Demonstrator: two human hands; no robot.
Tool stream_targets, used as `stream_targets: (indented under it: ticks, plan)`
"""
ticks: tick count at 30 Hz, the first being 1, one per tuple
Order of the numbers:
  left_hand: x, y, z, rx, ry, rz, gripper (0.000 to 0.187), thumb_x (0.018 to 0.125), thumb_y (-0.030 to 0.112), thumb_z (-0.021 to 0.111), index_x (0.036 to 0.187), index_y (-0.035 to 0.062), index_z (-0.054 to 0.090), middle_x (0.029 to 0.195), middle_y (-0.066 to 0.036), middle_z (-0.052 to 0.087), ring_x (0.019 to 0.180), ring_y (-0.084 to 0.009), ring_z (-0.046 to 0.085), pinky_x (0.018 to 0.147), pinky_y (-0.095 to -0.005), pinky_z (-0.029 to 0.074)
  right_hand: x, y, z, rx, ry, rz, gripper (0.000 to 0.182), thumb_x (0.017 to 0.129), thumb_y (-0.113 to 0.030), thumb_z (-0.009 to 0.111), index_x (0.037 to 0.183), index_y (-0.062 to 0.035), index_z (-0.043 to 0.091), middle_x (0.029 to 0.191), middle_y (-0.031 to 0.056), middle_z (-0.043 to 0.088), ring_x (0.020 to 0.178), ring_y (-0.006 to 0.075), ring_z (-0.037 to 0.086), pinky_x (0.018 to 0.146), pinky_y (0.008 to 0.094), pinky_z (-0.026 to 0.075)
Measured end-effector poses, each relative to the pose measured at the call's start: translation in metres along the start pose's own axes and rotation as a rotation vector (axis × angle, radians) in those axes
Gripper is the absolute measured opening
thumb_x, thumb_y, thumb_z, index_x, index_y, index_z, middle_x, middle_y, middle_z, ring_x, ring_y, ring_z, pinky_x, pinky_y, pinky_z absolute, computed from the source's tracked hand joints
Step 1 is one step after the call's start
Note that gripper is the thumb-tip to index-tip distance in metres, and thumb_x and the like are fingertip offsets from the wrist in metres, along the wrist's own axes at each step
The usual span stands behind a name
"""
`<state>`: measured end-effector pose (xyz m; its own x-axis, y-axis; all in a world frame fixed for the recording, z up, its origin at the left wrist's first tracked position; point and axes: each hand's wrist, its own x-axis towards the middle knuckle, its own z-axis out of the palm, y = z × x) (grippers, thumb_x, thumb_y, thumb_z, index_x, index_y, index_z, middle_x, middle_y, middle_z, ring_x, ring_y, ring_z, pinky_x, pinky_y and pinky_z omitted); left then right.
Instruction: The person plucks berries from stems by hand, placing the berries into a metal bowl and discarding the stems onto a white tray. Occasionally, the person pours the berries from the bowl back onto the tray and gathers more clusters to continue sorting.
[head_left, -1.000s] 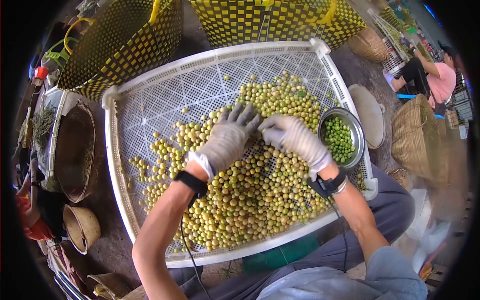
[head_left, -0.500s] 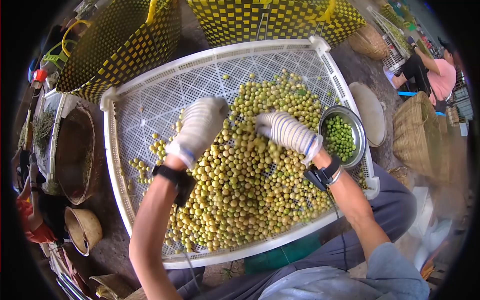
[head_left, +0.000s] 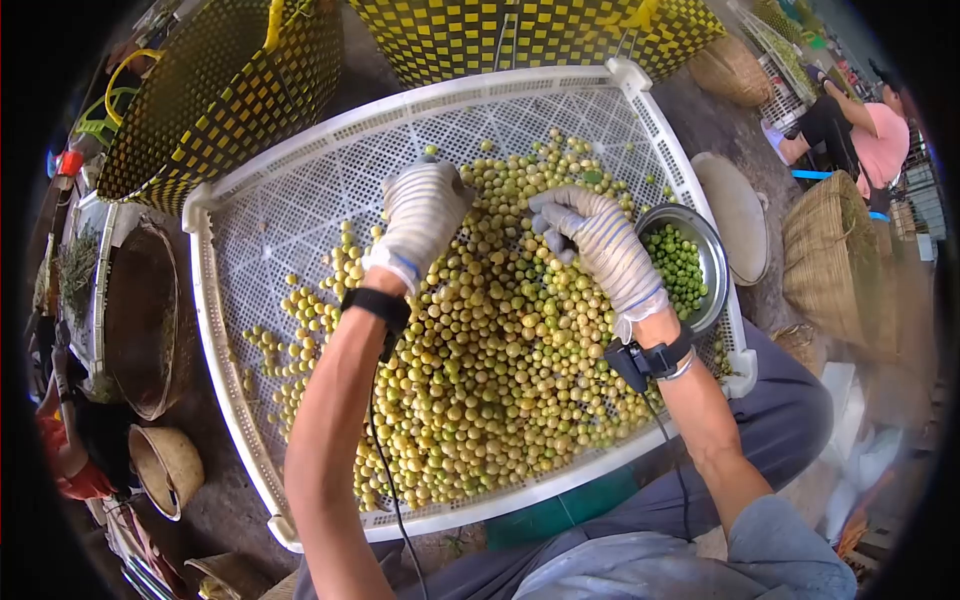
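Observation:
Many small round yellow-green fruits [head_left: 480,370] lie spread over a white perforated plastic tray [head_left: 290,190]. My left hand [head_left: 425,212], in a striped knit glove, is back-up over the far part of the fruit; its fingers bend down out of sight. My right hand [head_left: 595,240], gloved alike with grey fingertips, hovers over the fruit to the right, its fingers curled inward; whatever they may hold is hidden. Beside its wrist, a metal bowl [head_left: 715,268] containing greener fruits [head_left: 675,270] rests on the tray's right side.
Yellow-and-black woven baskets [head_left: 215,110] stand beyond the tray. Wicker baskets [head_left: 835,255] and a pale oval lid-like object [head_left: 728,215] are at right. Another person [head_left: 880,140] sits at far right; a person in red [head_left: 65,455] is at left, near a small basket [head_left: 165,470].
Both hands have moved slightly over the fruit. My right hand's fingers have come up off the pile into view. The whole view has shifted a little.

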<state>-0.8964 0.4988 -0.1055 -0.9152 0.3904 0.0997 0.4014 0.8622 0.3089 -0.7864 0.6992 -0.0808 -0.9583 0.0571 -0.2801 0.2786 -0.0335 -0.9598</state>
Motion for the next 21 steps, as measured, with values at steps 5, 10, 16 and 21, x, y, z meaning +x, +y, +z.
stream_targets:
  ticks: [5,10,16,21]
  plan:
    - [-0.042,0.028,-0.01,-0.487,0.099,0.171,0.015,0.088,0.014,0.076,0.098,0.0028,0.077,0.09,-0.012,0.069,0.077,-0.0255,0.068,0.071,-0.0359,0.056,-0.001,0.015,0.022,0.283,0.014,0.064,0.026,0.104,-0.029,0.059,0.106,-0.0048,0.07,0.083,-0.0006,0.068,0.061,0.0052,0.058,0.054,0.0198,0.046]
    - [-0.079,0.05,-0.012,-0.462,0.128,0.105,0.015,0.088,0.013,0.075,0.101,0.0058,0.075,0.095,-0.012,0.069,0.083,-0.0286,0.068,0.075,-0.0397,0.056,-0.011,0.011,0.018,0.442,0.033,0.137,0.032,0.104,-0.037,0.059,0.102,-0.0061,0.069,0.08,-0.0002,0.068,0.07,0.0079,0.062,0.059,0.0223,0.049]
    - [-0.149,0.029,-0.004,0.17,-0.055,0.346,0.017,0.083,0.016,0.076,0.099,0.0141,0.071,0.098,-0.009,0.066,0.099,-0.0282,0.062,0.093,-0.0447,0.048,-0.023,0.025,0.0,-0.632,-0.022,-0.262,0.021,0.091,-0.025,0.071,0.1,-0.0065,0.075,0.078,0.0102,0.072,0.07,0.0203,0.066,0.07,0.0356,0.054]
    - [-0.159,-0.016,-0.023,0.309,0.025,0.224,0.016,0.083,0.019,0.076,0.097,0.016,0.069,0.11,-0.01,0.065,0.106,-0.0317,0.06,0.097,-0.0517,0.045,-0.024,0.03,0.011,-1.29,-0.106,-0.394,0.024,0.091,-0.021,0.068,0.11,-0.0077,0.072,0.093,0.0194,0.073,0.077,0.0344,0.071,0.072,0.0419,0.057]
